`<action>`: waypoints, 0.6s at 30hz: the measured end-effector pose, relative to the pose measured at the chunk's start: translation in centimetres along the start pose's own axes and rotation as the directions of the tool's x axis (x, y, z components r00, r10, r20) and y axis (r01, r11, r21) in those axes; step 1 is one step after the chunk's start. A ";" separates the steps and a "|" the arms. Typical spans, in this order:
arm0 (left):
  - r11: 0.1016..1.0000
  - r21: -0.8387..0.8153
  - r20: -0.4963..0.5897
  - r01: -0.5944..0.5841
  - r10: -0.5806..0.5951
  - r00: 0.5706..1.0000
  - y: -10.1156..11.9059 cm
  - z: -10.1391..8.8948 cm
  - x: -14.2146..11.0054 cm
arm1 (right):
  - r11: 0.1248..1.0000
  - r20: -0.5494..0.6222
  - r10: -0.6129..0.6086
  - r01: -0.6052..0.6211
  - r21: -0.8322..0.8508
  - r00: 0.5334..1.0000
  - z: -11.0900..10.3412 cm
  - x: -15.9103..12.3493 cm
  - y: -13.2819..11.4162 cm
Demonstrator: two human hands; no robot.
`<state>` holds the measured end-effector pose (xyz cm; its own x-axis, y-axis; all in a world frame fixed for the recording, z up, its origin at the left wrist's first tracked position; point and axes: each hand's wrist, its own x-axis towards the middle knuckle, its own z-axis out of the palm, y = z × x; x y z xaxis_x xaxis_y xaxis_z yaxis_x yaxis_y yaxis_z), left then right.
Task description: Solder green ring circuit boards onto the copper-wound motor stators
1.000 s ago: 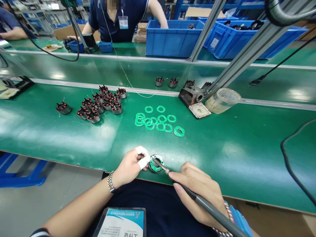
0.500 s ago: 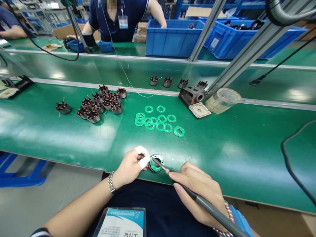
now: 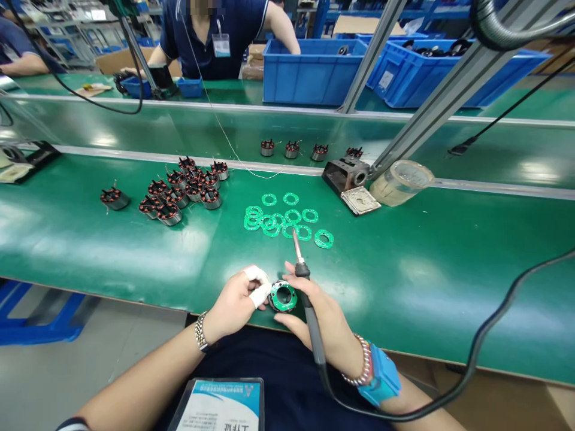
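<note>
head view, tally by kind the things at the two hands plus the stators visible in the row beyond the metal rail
Soldering iron: 1
Stator with green ring board: 1
Stators beyond the metal rail: 4
Total: 6

My left hand [image 3: 236,302] is curled in a pinch; my right hand [image 3: 326,317], right of it, spreads its thumb [image 3: 293,326].

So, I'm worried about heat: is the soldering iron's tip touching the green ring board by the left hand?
Apart. The head view shows the iron's tip pointing away from the green ring board, with benchtop visible between them.
</note>
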<state>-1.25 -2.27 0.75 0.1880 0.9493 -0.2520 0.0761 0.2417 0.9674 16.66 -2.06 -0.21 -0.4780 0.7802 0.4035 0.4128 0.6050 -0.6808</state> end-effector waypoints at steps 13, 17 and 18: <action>1.000 0.008 0.125 -0.020 0.019 0.992 0.6 -1.5 0.3 | 0.998 0.041 -0.041 0.038 0.055 0.998 0.2 0.1 0.9; 0.794 0.481 0.228 -0.371 0.296 0.928 0.4 -2.6 -0.1 | 0.997 0.062 -0.039 0.035 0.063 0.997 0.2 0.1 0.8; 0.678 0.574 0.264 -0.459 0.377 0.888 0.2 -2.8 -0.2 | 0.997 0.063 -0.039 0.035 0.064 0.997 0.2 0.1 0.8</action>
<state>-4.00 -1.86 1.12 0.4540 0.8809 0.1341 0.5276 -0.3870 0.7562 16.75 -1.51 -0.85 -0.5415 0.7443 0.3909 0.3453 0.6209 -0.7038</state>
